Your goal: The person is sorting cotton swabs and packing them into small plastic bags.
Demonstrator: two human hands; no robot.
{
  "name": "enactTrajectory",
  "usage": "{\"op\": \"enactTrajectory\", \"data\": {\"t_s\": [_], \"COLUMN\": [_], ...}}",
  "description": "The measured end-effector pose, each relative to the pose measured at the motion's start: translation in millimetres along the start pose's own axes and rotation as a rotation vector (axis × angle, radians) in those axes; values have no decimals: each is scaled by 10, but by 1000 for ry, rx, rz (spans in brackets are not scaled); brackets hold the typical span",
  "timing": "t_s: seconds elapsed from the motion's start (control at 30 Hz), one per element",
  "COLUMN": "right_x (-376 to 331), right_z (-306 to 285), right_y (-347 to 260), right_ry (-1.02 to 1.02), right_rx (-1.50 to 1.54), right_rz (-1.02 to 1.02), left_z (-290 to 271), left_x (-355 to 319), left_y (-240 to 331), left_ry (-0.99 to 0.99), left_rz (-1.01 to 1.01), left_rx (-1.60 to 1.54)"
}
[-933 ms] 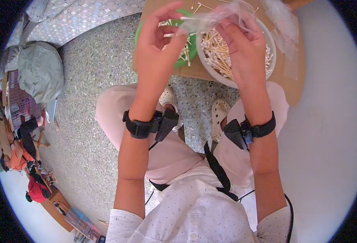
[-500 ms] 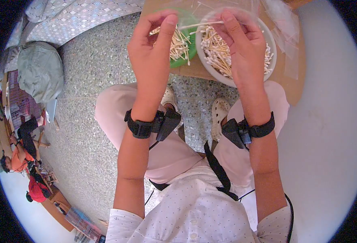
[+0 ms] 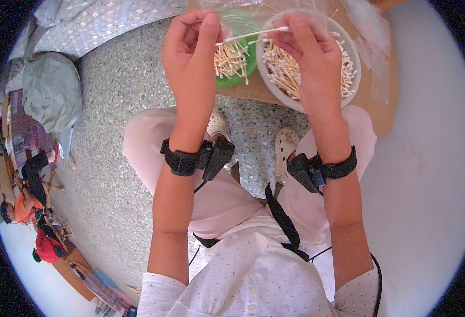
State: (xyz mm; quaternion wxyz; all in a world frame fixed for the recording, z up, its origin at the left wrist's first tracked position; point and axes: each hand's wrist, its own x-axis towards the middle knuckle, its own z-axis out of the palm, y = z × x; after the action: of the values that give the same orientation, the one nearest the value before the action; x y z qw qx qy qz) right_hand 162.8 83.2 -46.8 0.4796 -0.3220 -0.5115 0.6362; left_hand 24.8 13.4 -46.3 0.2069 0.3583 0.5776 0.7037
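Observation:
A cotton swab (image 3: 253,35) slants between my two hands above the bowls. My right hand (image 3: 314,50) pinches its right end between thumb and fingers. My left hand (image 3: 193,50), thumb against curled fingers, grips what looks like a clear plastic bag (image 3: 237,22), whose thin film spreads between the hands. The swab's left tip is at the left hand's fingers, by the film; whether it is inside the bag is hard to tell. Below lie a green basket (image 3: 251,58) and a white bowl (image 3: 356,79), both holding many cotton swabs.
Brown cardboard (image 3: 380,105) lies under the bowls, with clear plastic bags (image 3: 372,58) on its right side. A grey-green covered bundle (image 3: 53,90) stands on the speckled floor (image 3: 116,158) at left. Two other people, one in orange (image 3: 25,207) and one in red (image 3: 47,245), are far left.
My left hand has shifted slightly left, away from the right hand. More of the swab shows between them, and its left tip now lies by the left fingers.

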Motion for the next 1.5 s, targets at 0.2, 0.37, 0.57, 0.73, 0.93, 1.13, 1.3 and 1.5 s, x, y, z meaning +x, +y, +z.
{"op": "enactTrajectory", "data": {"t_s": [0.2, 0.37, 0.57, 0.73, 0.93, 1.13, 1.3, 1.5], "right_x": [-3, 10, 11, -23, -49, 57, 39, 80], "right_z": [-4, -10, -106, 2, -15, -104, -86, -48], "right_y": [-72, 8, 90, 112, 137, 158, 84, 121], "right_ry": [23, 116, 121, 48, -110, -24, 20, 32], "right_rx": [-20, -30, -395, -364, -172, -487, -594, -840], "right_rz": [-15, 44, -24, -19, 77, -26, -140, -355], "left_z": [8, -46, -20, 59, 43, 61, 33, -76], "left_x": [56, 70, 75, 51, 53, 28, 52, 154], "left_y": [-10, -142, -176, -140, -135, -56, -49, -167], "left_ry": [10, 15, 29, -186, -268, -181, -134, -41], "left_rz": [-48, -117, -33, 407, 258, 31, 70, -96], "left_rx": [-19, 42, 282, 549, 509, 285, 246, 80]}}
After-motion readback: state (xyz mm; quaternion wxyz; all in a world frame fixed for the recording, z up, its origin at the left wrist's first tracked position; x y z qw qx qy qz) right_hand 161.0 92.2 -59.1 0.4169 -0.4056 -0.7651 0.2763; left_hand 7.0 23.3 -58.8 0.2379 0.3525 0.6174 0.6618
